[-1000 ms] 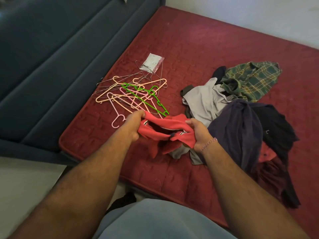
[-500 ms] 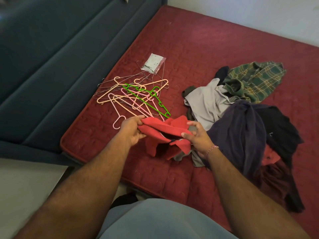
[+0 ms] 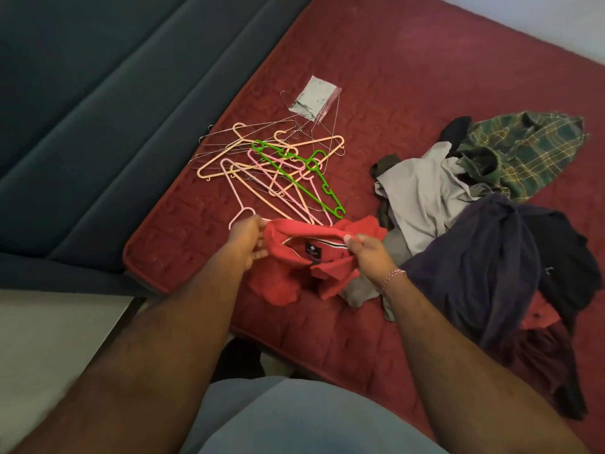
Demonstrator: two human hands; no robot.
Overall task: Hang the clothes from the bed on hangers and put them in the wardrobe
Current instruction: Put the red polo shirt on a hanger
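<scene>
While both hands pinch the collar of the red knitted polo shirt (image 3: 294,276) at centre frame, left hand (image 3: 247,239) on one side, right hand (image 3: 368,257) on the other, the neck is best kept spread wide. Just beyond, upper centre, the tangled plastic and wire hangers (image 3: 278,168) lie on the maroon quilted mattress (image 3: 376,77); free one singly.

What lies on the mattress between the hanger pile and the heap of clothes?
In the head view, only bare red mattress separates the hanger pile from the heap of clothes; nearer the person, the red polo shirt held in both hands spans it.
</scene>
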